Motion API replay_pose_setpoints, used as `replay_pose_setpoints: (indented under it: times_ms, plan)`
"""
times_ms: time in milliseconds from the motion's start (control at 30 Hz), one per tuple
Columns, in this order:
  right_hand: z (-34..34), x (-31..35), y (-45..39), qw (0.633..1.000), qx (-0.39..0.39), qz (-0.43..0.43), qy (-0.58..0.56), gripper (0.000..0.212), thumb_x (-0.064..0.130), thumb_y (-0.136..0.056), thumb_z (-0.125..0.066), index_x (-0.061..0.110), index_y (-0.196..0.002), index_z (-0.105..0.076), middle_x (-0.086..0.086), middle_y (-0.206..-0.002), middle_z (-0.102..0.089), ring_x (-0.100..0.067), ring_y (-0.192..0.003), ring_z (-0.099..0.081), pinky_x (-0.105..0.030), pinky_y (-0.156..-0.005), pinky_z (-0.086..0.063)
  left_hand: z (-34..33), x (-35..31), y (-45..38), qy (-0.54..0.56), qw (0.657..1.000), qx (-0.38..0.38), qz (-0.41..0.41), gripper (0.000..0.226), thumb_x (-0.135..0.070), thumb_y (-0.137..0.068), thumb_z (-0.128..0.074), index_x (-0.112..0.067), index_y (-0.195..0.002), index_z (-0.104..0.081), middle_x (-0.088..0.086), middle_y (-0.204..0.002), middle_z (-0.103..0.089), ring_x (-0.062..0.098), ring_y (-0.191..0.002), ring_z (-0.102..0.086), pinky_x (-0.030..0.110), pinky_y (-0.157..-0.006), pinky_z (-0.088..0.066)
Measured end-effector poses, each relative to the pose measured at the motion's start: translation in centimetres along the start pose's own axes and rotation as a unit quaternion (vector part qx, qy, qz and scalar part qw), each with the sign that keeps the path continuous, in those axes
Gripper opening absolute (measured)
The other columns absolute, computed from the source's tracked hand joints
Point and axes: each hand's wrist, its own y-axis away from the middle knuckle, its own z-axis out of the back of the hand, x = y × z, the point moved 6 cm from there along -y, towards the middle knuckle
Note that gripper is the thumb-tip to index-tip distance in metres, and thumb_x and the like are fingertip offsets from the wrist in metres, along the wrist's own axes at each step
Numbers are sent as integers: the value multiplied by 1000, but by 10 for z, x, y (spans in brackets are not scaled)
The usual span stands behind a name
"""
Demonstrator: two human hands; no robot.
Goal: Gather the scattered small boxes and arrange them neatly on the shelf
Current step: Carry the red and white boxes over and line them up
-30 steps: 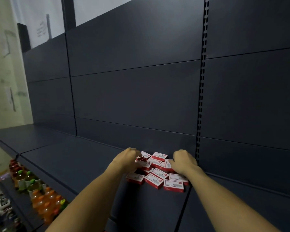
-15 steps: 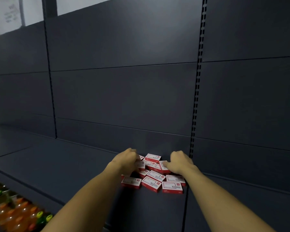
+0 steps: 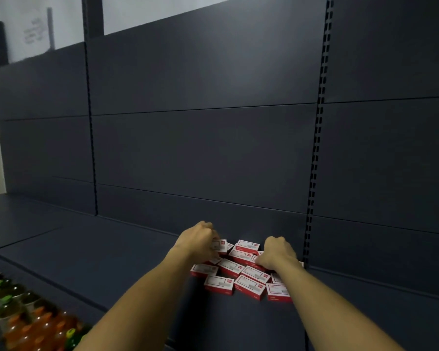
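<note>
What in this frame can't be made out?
- Head view: the left hand grips one small box; its fingertips are hidden behind its knuckles.
- Right hand: whether it holds a box, hidden under the hand.
- Print on the red and white boxes: too small.
- Bottles, lower left: blurred, cut off.

Dark blue shelf (image 3: 112,249), flat deck, loose heap of small red-and-white boxes (image 3: 241,272) toward its back edge, near slotted upright (image 3: 312,173)

We see two bare forearms reaching in from the bottom edge, with no sleeve, watch, ring or glove on them, each ending in a bare hand, the left hand (image 3: 199,240) and the right hand (image 3: 276,253), knuckles rounded and turned toward us.
</note>
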Motion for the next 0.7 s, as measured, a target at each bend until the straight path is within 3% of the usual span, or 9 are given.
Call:
replay_pose_setpoints:
  times_ms: [267, 500, 700]
  plan:
    - [8, 0, 9, 999, -22, -2, 29, 23, 28, -85, -66, 14, -104, -65, -5, -107, -64, -22, -94, -63, -32, -71, -55, -7, 4, 1, 19, 1000, -8, -11, 45, -37, -87, -73, -23, -128, -63, -7, -124, -54, 15, -116, -51, 33, -89, -51]
    - [38, -19, 18, 991, -110, 22, 76, 53, 22, -82, -71, 9, -130, -51, -9, -129, -52, -26, -118, -53, -34, -90, -50, -2, -19, -12, 51, 998, -21, -40, 45, -37, -88, -71, -22, -129, -63, -7, -125, -54, 16, -116, -51, 37, -92, -52]
    - [56, -44, 34, 984, -130, 22, 119, 49, 17, -84, -69, 9, -129, -50, -10, -129, -51, -28, -121, -49, -35, -92, -47, -3, -56, -19, 56, 994, -42, -83, 38, -28, -91, -65, -20, -128, -64, -6, -120, -54, 16, -111, -52, 36, -87, -53]
